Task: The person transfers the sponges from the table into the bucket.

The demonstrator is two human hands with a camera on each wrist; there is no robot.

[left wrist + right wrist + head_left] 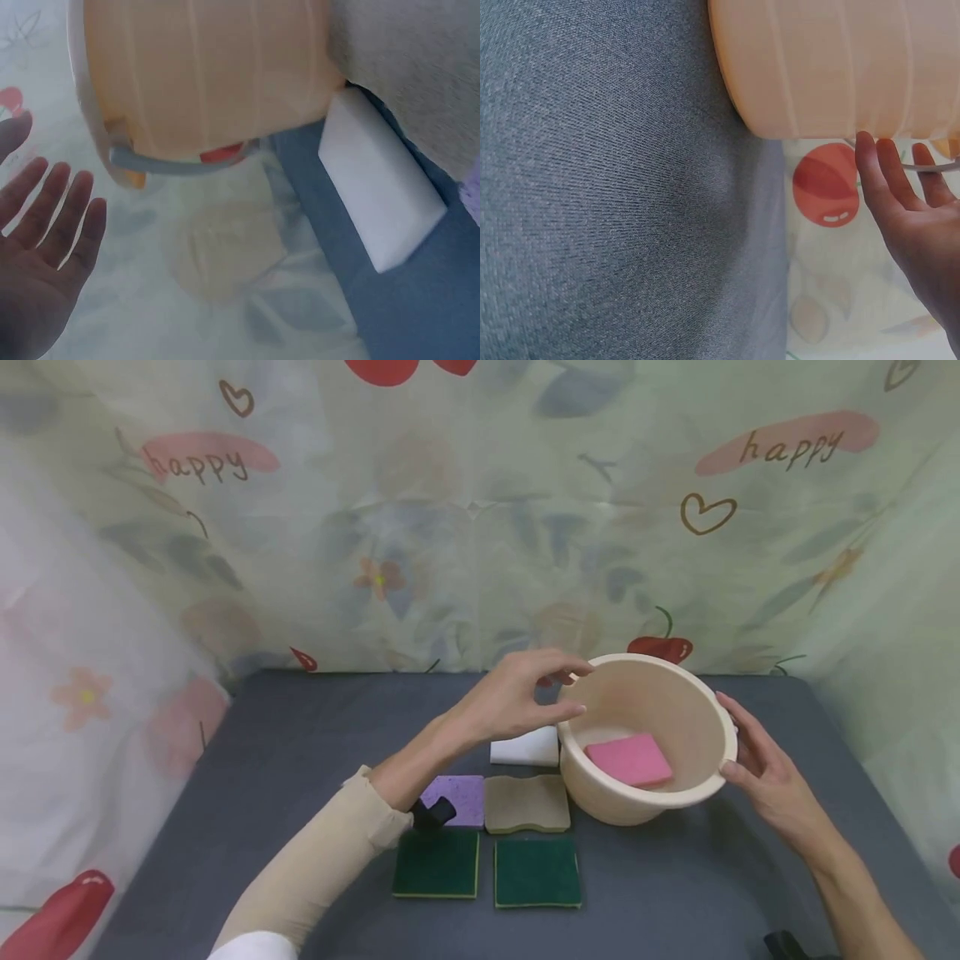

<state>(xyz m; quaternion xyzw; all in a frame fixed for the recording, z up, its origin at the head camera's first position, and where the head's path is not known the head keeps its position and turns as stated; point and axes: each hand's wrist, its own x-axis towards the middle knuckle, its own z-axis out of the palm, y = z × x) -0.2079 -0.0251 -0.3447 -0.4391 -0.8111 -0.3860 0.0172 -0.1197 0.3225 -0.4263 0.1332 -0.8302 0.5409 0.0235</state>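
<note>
A cream bucket stands at the right of the grey table with a pink sponge inside. My right hand grips its right rim, thumb at the edge and fingers along the outer wall; in the right wrist view those fingers touch the ribbed side. By the left rim is my left hand, its thumb and fingers apart. The left wrist view shows that hand with spread fingers, a gap between it and the bucket. Whether the bucket's base is flat on the table I cannot tell.
Left of the bucket lie a white block, a beige wavy-edged sponge and a purple sponge, partly behind my left wrist. Two dark green pads lie nearer me. Patterned cloth hangs behind the table.
</note>
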